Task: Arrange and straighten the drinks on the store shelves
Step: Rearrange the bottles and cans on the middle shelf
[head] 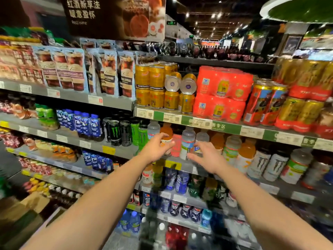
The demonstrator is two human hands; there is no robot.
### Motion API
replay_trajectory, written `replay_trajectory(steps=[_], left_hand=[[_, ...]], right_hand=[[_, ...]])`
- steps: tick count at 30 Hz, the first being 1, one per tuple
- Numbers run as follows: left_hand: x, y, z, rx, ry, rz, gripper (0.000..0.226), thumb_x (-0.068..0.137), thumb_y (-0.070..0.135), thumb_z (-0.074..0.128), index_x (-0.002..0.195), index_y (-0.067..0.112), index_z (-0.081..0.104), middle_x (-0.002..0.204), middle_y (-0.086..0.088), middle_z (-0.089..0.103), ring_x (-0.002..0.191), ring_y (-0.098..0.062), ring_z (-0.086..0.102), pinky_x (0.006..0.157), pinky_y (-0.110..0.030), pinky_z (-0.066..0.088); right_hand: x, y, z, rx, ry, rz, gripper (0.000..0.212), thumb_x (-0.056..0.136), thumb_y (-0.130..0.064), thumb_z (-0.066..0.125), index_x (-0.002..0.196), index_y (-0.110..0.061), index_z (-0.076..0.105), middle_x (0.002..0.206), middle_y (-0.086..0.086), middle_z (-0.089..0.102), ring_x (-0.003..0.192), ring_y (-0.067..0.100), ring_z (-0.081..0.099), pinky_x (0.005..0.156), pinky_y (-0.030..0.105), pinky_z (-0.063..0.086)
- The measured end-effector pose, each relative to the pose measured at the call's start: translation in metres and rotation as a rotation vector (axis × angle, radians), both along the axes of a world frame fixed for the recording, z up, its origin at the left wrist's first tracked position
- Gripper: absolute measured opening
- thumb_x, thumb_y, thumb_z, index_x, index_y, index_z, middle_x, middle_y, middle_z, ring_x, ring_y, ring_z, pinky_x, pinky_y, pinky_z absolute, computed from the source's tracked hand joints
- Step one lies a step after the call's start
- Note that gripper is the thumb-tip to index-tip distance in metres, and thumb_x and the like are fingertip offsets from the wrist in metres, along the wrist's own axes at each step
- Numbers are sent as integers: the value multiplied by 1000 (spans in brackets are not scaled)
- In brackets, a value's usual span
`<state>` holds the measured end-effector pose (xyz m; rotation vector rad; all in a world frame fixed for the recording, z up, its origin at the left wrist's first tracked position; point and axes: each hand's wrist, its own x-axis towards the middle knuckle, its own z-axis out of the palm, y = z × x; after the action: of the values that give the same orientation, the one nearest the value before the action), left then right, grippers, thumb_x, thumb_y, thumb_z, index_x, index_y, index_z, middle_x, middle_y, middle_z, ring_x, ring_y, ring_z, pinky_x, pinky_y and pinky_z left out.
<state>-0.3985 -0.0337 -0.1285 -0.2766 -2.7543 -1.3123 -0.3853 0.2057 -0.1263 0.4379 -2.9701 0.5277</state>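
Down at the near edge, two bare forearms stretch in toward the shelf. Left hand (pixel 158 147) has its fingers spread loose and holds nothing, tips just reaching the orange-capped bottle (pixel 166 134). Right hand (pixel 205 156) is spread as well, holding nothing, fingers beside the clear bottle (pixel 188 141) with the blue label. Between them stands a pink bottle (pixel 176 145), all on the middle shelf (pixel 187 166). My read: take one bottle per hand round the body, not the cap, turn the labels forward and draw them flush with the shelf lip. Go gently, since close neighbours could topple. Farther back, on the shelf above, two gold cans (pixel 180 83) lie on their sides and look due for standing upright next.
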Motion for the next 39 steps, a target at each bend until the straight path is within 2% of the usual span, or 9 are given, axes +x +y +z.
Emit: replay_trajectory(steps=[4,7,11,16,22,29,31,34,39], left_hand=[[-2,-35,-42,116,44,10,46,93,38,69,131,14,56,133,-2,56,120,-10,50,88,-12,31],[-7,-61,-68,208,15,35,43,91,43,70,126,21,58,130,4,56,119,-9,51,93,-20,37],[-16,-78,-88,364,-24,101,41,89,35,74,123,19,59,125,0,61,114,-15,57,89,-23,45],[-35,-81,-101,413,-83,85,47,87,39,77,126,26,54,118,4,54,111,-17,59,93,-43,55],[-82,-62,-90,254,82,206,62,86,31,79,136,13,47,130,-4,46,114,-13,48,100,-29,42],[-137,-51,-80,57,164,282,81,85,35,76,148,7,34,151,-10,38,143,-24,28,115,-38,29],[-152,-48,-79,-27,159,297,67,85,40,75,132,5,42,139,-12,44,136,-27,32,108,-45,37],[-165,-43,-78,-108,144,322,54,80,45,79,98,16,37,115,-11,48,121,-27,37,90,-37,37],[-161,-40,-77,-126,176,340,57,70,43,84,91,15,39,113,-11,43,114,-26,34,86,-41,40]], right_hand=[[-5,-52,-38,-212,-6,-55,61,90,-56,63,134,-13,55,132,8,60,125,26,51,102,39,41],[-11,-89,-56,-326,27,-100,71,84,-59,66,139,-16,52,138,5,56,130,24,48,106,36,39],[-15,-125,-72,-494,60,-191,69,80,-63,69,134,-23,53,124,-9,54,119,11,49,94,23,35],[-29,-139,-90,-602,-26,-246,67,79,-64,69,134,-31,50,126,-16,50,119,7,46,97,30,39],[-50,-131,-104,-668,44,-280,50,84,-47,74,125,-23,60,115,-12,57,106,6,52,83,18,38],[-83,-128,-105,-715,8,-303,41,83,-43,77,108,-13,65,100,0,67,89,12,60,70,14,40],[-88,-128,-106,-726,-32,-328,45,83,-47,74,115,-17,65,106,-2,67,94,11,62,72,21,42],[-95,-124,-107,-738,-72,-353,43,83,-46,73,113,-17,64,105,-2,65,92,10,59,67,19,40],[-90,-118,-106,-812,-61,-373,28,86,-39,73,105,-22,64,100,-6,64,83,-8,56,62,5,36]])
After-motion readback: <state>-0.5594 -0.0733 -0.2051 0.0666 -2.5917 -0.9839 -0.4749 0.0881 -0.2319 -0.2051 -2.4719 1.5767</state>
